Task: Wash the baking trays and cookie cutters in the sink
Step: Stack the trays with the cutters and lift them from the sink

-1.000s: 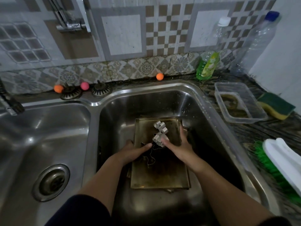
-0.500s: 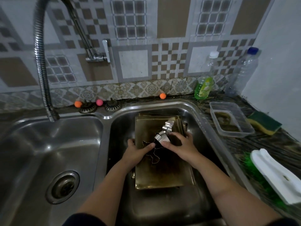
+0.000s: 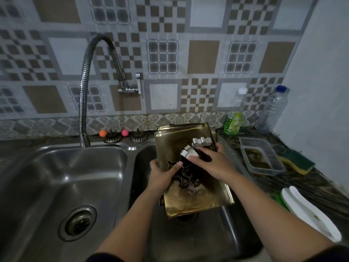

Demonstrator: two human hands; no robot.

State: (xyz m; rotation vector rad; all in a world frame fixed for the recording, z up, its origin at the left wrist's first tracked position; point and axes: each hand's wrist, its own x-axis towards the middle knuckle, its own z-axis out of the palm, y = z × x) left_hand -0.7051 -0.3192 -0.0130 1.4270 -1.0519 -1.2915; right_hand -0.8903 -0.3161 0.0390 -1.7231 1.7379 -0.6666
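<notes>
We have the stack of baking trays [image 3: 190, 197] tilted up over the right sink basin [image 3: 217, 239], far edge raised toward the wall, with the cookie cutters [image 3: 190, 154] loose on the top tray. Our left hand [image 3: 160, 176] grasps the trays' left edge, thumb across a dark cutter. Our right hand [image 3: 211, 163] lies over the shiny cutters and seems to reach the right edge, though we cannot tell how firm that grip is. To do this well, we should judge the tilt gently, since the cutters could slide off. The tap [image 3: 85, 95] hangs over the left basin [image 3: 56, 186], so we would need to swing it across. The dish soap [image 3: 233, 122] and sponge [image 3: 296, 161] wait on the tabletop [image 3: 311, 188] nearby
</notes>
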